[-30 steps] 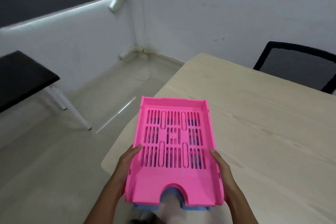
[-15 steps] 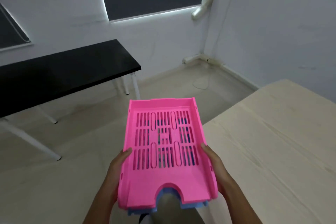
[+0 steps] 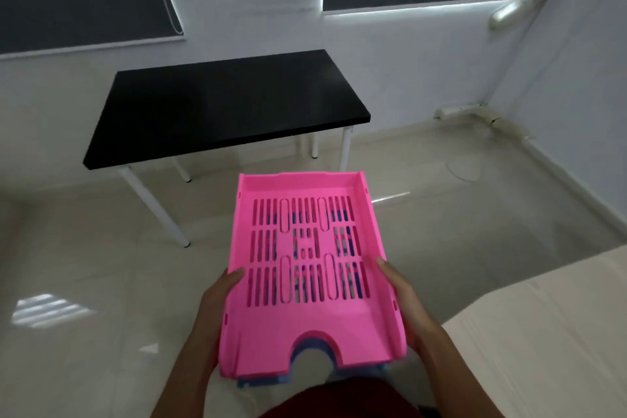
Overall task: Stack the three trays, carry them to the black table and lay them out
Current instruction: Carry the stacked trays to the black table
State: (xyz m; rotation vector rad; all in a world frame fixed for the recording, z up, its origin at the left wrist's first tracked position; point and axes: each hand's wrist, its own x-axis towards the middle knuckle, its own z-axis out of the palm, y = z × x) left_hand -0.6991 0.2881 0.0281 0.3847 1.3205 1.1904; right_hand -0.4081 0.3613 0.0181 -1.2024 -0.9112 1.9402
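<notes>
1. Holding the stack of trays (image 3: 310, 276) in the air, we clamp its long sides between both hands.
2. Our left hand (image 3: 217, 307) grips the left edge, thumb on the rim.
3. Our right hand (image 3: 405, 302) grips the right edge likewise.
4. A blue tray (image 3: 263, 381) peeks out beneath the pink top tray.
5. Well ahead stands the black table (image 3: 220, 105); a pale table (image 3: 543, 332) sits to our right.

Tray stack (image 3: 307, 268) held over the floor (image 3: 84, 282), left hand (image 3: 213, 309) on its left edge, right hand (image 3: 407, 309) on its right. Bench (image 3: 220, 105) ahead against the wall (nothing on it). Second table (image 3: 543, 332) at right.
</notes>
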